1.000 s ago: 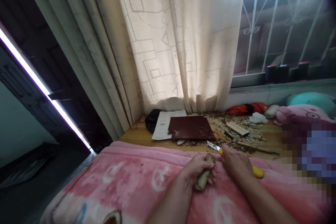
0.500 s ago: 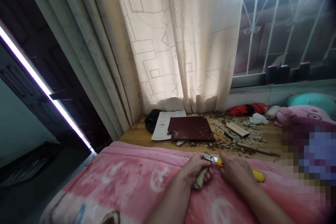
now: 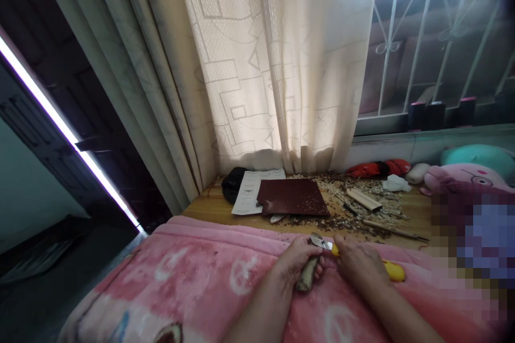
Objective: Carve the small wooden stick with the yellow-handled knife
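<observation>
Grasping a stick (image 3: pixel 306 277) in the curled fingers of the left hand (image 3: pixel 295 258), above a pink blanket (image 3: pixel 193 268), at five o'clock from the centre of the view. Grasping a yellow knife (image 3: pixel 394 271) in the closed fingers of the right hand (image 3: pixel 360 260), between two and three o'clock from the stick. Pointing the blade (image 3: pixel 323 244) to ten o'clock, over the stick's upper end, near the left thumb; too small to tell whether touching. Reckoned from the stick, on the desk (image 3: pixel 211 207): toward eleven o'clock, probably a black bag (image 3: pixel 232 186), crumpled, with contents hidden; just beside it, a printed paper (image 3: pixel 247 195), partly under a maroon board (image 3: pixel 287 195) near twelve. Shavings (image 3: pixel 392 204) scattered over the board's three o'clock side and thickly across the desk from twelve to two. Among them at one o'clock, a pale block (image 3: pixel 362 198) and a small black piece (image 3: pixel 350 208); farther out, a red bundle (image 3: pixel 396 166), black in the middle, with contents likewise hidden. Toward two o'clock, a thin rod (image 3: pixel 396 230), a white tissue (image 3: pixel 396 183), a white roll (image 3: pixel 417 173) and a pink plush (image 3: pixel 462 177).
</observation>
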A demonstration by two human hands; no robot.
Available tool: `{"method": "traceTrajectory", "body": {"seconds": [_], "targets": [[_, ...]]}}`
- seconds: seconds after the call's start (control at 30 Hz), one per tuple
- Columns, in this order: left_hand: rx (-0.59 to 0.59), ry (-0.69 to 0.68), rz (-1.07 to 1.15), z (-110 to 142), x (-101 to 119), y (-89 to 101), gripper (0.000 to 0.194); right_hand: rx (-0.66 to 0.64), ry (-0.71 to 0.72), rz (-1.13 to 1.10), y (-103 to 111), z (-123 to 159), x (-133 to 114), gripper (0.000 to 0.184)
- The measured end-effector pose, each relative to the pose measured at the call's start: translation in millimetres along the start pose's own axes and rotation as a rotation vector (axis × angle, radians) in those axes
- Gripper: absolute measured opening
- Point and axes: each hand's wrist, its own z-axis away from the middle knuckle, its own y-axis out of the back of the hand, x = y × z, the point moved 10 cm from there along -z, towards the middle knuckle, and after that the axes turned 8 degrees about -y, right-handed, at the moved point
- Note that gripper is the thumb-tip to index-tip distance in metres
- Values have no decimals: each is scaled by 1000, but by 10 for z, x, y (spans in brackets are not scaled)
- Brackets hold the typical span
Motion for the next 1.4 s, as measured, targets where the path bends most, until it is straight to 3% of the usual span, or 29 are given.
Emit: {"method": "traceTrajectory", "body": {"seconds": [0.47,0.8,1.4], "targets": [[-26,66,52,24,-71,-86,15,14,-38,-6,-25,-81,-3,19],[121,83,123,93,1,-30,17,-15,30,11,-59,-23,-43,21],[166,95,90,93,-34,25,20,-22,-6,-66,-79,-76,-49,22]]}}
